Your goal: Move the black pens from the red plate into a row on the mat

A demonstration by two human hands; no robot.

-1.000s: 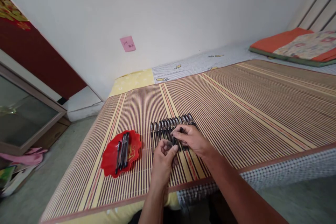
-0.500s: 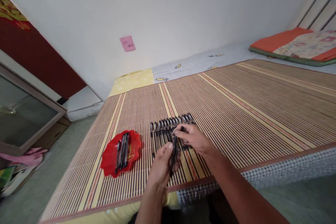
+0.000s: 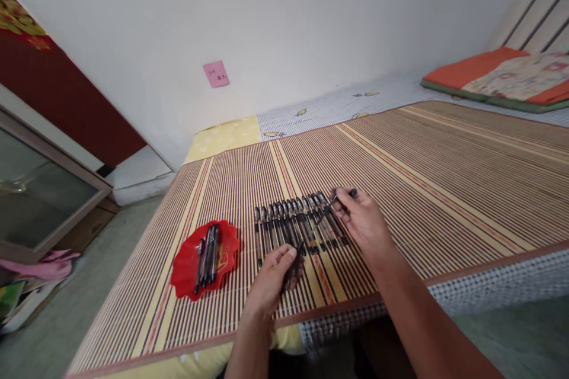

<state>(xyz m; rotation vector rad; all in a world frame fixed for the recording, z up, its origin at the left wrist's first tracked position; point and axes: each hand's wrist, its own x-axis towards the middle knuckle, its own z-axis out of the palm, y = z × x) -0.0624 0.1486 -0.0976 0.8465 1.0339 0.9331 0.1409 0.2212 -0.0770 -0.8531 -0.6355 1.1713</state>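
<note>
Your left hand (image 3: 271,275), at seven o'clock from the row of black pens (image 3: 288,222), is grasping a dark pen piece (image 3: 299,250) between thumb and fingers. Your right hand (image 3: 362,219), at three o'clock, is pinching a slim dark stick (image 3: 328,208) in its fingers, its thin end slanting over the row between seven and eight o'clock. The row is lying on the striped mat (image 3: 382,189). Between eight and nine o'clock, a red scalloped dish (image 3: 183,266) is holding several more pens (image 3: 207,257).
</note>
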